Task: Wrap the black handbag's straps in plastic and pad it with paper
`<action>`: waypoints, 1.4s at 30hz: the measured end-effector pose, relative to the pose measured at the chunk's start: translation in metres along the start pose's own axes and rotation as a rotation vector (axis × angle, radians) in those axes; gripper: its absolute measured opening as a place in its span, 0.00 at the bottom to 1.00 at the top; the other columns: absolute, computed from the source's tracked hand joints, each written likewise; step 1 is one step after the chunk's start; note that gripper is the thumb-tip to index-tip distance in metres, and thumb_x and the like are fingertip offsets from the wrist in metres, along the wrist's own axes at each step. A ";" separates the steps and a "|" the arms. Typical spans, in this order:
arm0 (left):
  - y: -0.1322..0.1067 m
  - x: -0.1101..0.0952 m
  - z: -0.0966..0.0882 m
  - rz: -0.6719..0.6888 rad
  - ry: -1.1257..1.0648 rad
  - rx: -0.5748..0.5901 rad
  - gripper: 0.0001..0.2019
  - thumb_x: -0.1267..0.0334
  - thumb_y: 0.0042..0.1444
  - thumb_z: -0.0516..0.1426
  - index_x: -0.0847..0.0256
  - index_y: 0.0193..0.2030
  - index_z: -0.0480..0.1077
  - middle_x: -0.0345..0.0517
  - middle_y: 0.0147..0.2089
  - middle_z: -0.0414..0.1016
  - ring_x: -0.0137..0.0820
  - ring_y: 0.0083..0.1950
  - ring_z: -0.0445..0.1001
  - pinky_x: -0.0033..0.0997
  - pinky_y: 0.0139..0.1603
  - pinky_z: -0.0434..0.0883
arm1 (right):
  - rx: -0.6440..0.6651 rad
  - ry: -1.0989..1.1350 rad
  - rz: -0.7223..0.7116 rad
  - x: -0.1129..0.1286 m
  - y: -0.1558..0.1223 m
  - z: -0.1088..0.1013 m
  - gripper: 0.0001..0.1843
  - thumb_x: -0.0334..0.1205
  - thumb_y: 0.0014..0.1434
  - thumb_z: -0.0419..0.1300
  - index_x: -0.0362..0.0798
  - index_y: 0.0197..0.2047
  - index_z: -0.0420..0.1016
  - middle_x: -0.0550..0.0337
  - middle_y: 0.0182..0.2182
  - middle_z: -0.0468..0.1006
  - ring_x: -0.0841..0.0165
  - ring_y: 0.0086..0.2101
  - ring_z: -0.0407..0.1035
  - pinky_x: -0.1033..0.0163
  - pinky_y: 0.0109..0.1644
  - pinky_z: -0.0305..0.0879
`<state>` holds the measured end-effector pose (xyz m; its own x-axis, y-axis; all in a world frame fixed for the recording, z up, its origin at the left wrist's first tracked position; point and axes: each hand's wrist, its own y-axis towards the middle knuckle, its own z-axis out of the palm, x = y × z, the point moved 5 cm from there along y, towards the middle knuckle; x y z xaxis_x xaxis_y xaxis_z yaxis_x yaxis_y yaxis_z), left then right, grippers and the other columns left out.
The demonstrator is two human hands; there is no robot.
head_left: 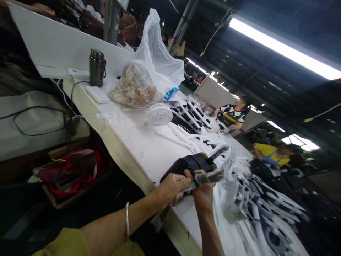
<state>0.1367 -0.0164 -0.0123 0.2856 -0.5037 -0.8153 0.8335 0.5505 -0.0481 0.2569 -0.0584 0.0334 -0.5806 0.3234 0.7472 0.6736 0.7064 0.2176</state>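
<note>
My left hand [172, 189] is closed around the near end of a black shoe-upper piece [186, 165] lying at the front edge of the white worktable [149, 149]. My right hand [203, 193] is closed too, pinching the same black piece together with a thin clear plastic strip [210, 176] that sticks out to the right. A thin bangle sits on my left wrist. Both hands touch each other over the table's edge.
Piles of white and black cut strips [261, 209] cover the table's right side. A small white fan [159, 114], a plastic bag of tan pieces [138, 85], a steel flask [96, 67] and a white power strip stand farther back. Two seated people work across the table. A red-strapped crate [69, 174] sits below left.
</note>
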 end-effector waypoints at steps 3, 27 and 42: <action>0.003 -0.003 -0.008 -0.007 -0.010 -0.062 0.28 0.32 0.50 0.57 0.60 0.29 0.65 0.26 0.10 0.53 0.19 0.09 0.45 0.21 0.10 0.41 | 0.072 -0.023 0.040 -0.012 0.000 -0.011 0.19 0.56 0.48 0.67 0.48 0.26 0.75 0.63 0.21 0.73 0.66 0.25 0.65 0.63 0.29 0.60; -0.011 -0.021 0.000 0.312 0.278 -0.113 0.18 0.51 0.63 0.53 0.65 0.44 0.73 0.39 0.29 0.69 0.23 0.22 0.59 0.22 0.22 0.58 | 0.371 0.862 0.408 0.009 -0.037 0.017 0.24 0.53 0.41 0.75 0.46 0.37 0.81 0.76 0.13 0.50 0.81 0.15 0.38 0.71 0.17 0.39; -0.016 -0.027 -0.002 0.621 1.068 -0.191 0.11 0.65 0.66 0.50 0.57 0.50 0.72 0.49 0.40 0.81 0.37 0.39 0.79 0.28 0.38 0.68 | 0.216 0.660 0.393 0.005 -0.034 0.013 0.28 0.61 0.42 0.72 0.46 0.35 0.77 0.73 0.15 0.55 0.79 0.16 0.44 0.69 0.18 0.39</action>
<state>0.1151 -0.0105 0.0090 0.0045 0.6180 -0.7862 0.5880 0.6343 0.5019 0.2251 -0.0727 0.0210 0.1180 0.1823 0.9761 0.6298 0.7463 -0.2155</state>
